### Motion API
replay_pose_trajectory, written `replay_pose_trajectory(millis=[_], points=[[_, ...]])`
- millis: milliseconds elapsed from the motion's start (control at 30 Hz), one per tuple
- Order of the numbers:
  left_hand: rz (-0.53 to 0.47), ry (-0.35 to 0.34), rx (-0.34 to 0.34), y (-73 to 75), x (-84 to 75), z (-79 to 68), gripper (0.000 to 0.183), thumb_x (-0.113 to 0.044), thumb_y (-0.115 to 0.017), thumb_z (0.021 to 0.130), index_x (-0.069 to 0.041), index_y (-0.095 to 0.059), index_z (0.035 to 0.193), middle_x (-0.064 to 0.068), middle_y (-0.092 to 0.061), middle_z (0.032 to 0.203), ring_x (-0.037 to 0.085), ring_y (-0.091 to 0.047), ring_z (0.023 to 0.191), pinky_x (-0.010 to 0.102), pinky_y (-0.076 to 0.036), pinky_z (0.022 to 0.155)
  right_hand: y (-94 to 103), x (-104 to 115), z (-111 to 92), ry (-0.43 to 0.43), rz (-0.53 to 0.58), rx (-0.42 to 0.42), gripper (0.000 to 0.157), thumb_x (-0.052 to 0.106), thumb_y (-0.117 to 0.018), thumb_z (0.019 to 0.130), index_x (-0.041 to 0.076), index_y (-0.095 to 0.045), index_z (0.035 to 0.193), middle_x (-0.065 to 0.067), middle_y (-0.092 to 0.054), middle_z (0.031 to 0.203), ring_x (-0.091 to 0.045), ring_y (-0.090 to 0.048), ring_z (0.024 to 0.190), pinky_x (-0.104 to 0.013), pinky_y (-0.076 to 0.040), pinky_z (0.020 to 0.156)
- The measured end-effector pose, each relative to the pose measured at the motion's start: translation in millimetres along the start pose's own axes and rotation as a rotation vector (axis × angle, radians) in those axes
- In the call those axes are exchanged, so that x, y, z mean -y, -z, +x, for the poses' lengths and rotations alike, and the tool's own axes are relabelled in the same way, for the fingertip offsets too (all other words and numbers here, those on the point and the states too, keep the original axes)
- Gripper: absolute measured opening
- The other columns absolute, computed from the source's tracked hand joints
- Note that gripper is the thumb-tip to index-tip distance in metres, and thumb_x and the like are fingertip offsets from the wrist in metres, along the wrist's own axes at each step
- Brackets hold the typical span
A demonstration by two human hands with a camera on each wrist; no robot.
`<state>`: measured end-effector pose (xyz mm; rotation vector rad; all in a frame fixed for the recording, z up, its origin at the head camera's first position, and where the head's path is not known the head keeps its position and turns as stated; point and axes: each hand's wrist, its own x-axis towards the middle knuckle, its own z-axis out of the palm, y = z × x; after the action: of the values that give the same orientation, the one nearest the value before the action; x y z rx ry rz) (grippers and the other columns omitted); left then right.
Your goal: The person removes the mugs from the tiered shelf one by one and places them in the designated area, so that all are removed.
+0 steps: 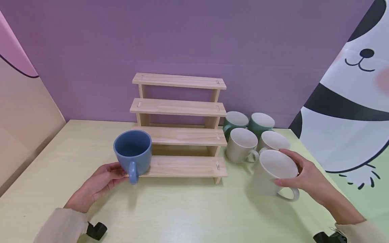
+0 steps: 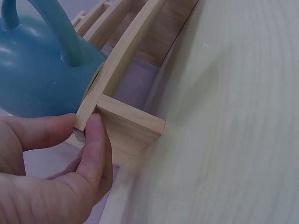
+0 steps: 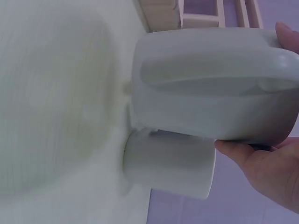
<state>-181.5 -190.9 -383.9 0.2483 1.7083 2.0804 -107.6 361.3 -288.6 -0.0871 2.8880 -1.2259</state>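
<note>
A blue mug (image 1: pixel 132 152) stands upright at the left end of the lowest step of a tiered wooden shelf (image 1: pixel 185 167), its handle toward me. My left hand (image 1: pixel 104 180) pinches that step's end, with the thumb (image 2: pixel 44 130) at the board's edge beside the mug base and the index finger beneath. My right hand (image 1: pixel 307 179) grips a white mug (image 1: pixel 265 175) near its rim, thumb on the near side and fingers on the far side. This mug is upright, close to the tabletop, its handle toward the lower right in the head view.
Behind the held mug are two more white mugs, one on the left (image 1: pixel 238 145) and one on the right (image 1: pixel 275 139). Farther back stand two green mugs with pale insides, a left one (image 1: pixel 234 123) and a right one (image 1: pixel 258 127). A purple backdrop (image 1: pixel 182 37) rises behind the table (image 1: pixel 182 209).
</note>
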Motion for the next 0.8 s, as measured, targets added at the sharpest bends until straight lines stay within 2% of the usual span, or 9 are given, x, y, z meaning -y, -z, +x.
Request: replay_pose_trajectory(millis=[500,800], points=[[-0.004,0.011,-0.005,0.2,0.0,0.1,0.044,0.009,-0.044,0.091,0.015,-0.033,0.134,-0.002,-0.060,0.101,0.008,-0.065,0.092,0.024,-0.054,0.090,12.9,-41,-7,-0.018,0.011,-0.088,0.079,0.006,-0.076,0.078,0.016,-0.034,0.144,0.028,-0.044,0.110,0.010,-0.048,0.093,-0.012,-0.047,0.072],[-0.009,0.010,-0.011,0.4,0.5,0.5,0.040,0.010,-0.045,0.091,0.013,-0.038,0.130,-0.001,-0.060,0.099,0.009,-0.065,0.091,0.024,-0.055,0.089,15.5,-55,-8,-0.054,-0.007,-0.109,0.080,0.007,-0.076,0.078,0.007,-0.031,0.145,0.032,-0.044,0.105,0.011,-0.048,0.090,-0.012,-0.047,0.070]])
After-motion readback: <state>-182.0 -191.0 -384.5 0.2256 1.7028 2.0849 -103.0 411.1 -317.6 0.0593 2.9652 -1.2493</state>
